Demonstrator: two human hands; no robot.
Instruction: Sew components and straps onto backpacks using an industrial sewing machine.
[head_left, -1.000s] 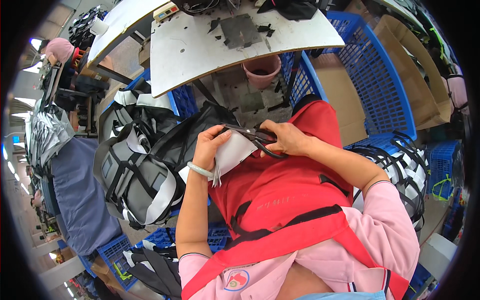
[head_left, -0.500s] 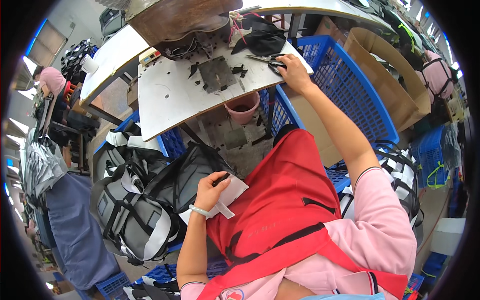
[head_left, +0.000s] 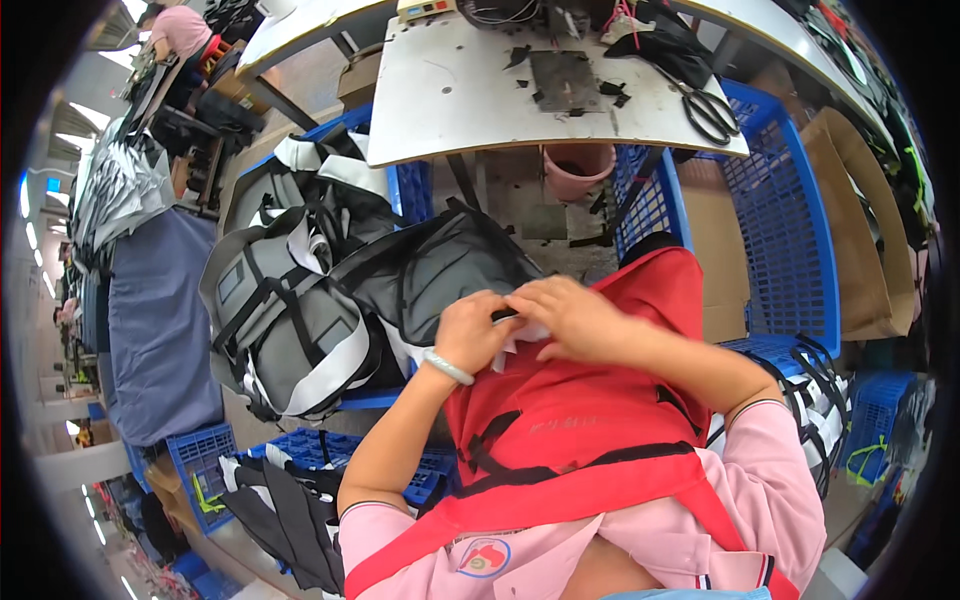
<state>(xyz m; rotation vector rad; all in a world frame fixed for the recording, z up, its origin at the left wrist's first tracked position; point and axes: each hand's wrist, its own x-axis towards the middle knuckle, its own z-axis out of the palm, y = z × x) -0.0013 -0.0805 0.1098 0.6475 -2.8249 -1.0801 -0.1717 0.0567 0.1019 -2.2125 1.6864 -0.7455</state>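
- You sit by a white work table [head_left: 470, 90] with one pair of scissors [head_left: 708, 108] on it.
- Your left hand [head_left: 470, 330] and right hand [head_left: 572, 315] are curled shut, pinching a white cloth piece [head_left: 518, 340] on your red apron [head_left: 590, 400].
- A thin dark bit, maybe a strap, sits between your fingers.
- One grey bag [head_left: 290, 320] lies beside you.

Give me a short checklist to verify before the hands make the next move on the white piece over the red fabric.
1. Both hands on the piece: left hand and right hand meet over the white piece: ok.
2. Red fabric lies on the lap: ok.
3. Scissors set aside on the white table: ok.
4. How the fingers grip the piece: cannot tell.
5. Grey bags lie beside the left hand: ok.
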